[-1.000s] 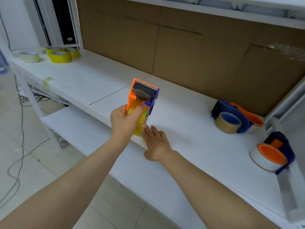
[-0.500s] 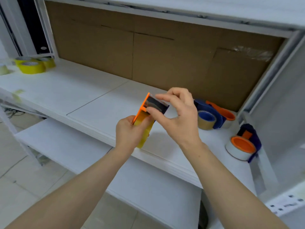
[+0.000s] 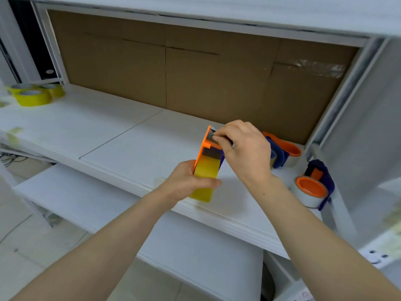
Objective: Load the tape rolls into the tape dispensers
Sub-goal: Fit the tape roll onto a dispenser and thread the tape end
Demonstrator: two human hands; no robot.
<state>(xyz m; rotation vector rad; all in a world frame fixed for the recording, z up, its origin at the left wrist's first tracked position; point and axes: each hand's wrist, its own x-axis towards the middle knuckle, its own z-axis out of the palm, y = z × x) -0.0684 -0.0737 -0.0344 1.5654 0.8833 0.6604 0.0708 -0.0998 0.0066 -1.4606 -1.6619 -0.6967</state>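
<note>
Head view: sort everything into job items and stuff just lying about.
Job: orange dispenser with yellow roll, gripped by left hand, pinched by right hand; rear loaded dispenser; near loaded dispenser; spare yellow rolls.
Lying about: cardboard backing; floor cables.

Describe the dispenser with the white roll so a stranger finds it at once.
Follow the white shelf to its right end. Two dispensers lie there; take the nearer dispenser. Its orange hub faces up inside a white roll, while the rear dispenser sits by the cardboard.
</note>
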